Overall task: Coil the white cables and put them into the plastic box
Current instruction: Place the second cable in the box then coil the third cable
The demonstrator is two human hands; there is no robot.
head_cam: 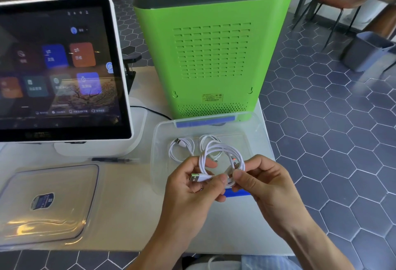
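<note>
We see both hands pinching looped white USB cable point(222, 158) above clear plastic box point(162, 132): left hand point(192, 186) at plug end, right hand point(259, 179) clamping loops. Coiled white cable point(182, 147) already inside. Risk, we judge: springy loops unwinding on release, spilling over rim onto bench point(132, 216).

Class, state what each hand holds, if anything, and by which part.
Both grip one coiled white cable at the bottom of its loops: left hand beside the USB plug, right hand opposite.
</note>
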